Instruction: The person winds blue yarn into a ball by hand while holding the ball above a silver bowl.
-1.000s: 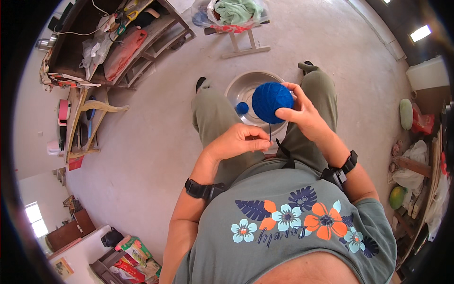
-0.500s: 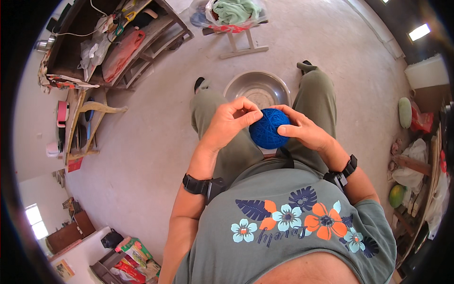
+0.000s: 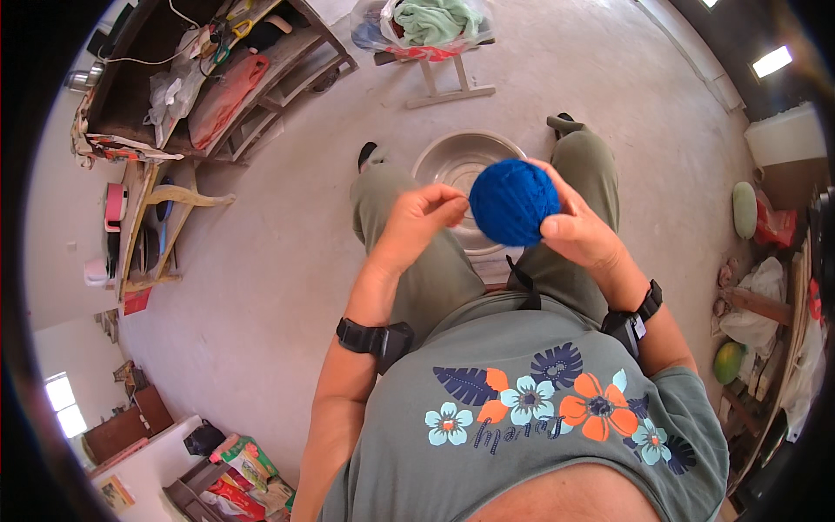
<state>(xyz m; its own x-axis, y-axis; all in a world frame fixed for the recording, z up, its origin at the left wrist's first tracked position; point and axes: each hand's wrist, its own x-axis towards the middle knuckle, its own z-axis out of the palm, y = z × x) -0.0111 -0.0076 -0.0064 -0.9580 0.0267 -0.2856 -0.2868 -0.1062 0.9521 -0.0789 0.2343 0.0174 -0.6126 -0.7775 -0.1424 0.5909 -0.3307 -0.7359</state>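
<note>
1. Since the earlier frame, the blue yarn ball (image 3: 515, 202) has moved up and away from the lap, and the left hand (image 3: 410, 228) has come off its surface.
2. The right hand (image 3: 584, 228) grips the ball from its right side, thumb in front; the ball is above the right part of the metal basin (image 3: 432, 159).
3. The left hand's thumb and fingertips are pinched together just beside the ball; any strand between them is too fine to make out.
4. The basin, round, smooth and shiny, sits between the legs on the pale, faintly mottled floor (image 3: 243, 287).
5. Beyond its far rim, a small stand (image 3: 450, 97) bears a clear plastic bag with crumpled, soft green cloth (image 3: 435, 22).
6. Along the floor's left edge stands a worn, dark wooden cabinet (image 3: 287, 74); along the right edge, an oblong pale-green gourd (image 3: 744, 209) and crinkled white plastic (image 3: 752, 326).
7. The ball is round, matte, wound in criss-crossing strands.
</note>
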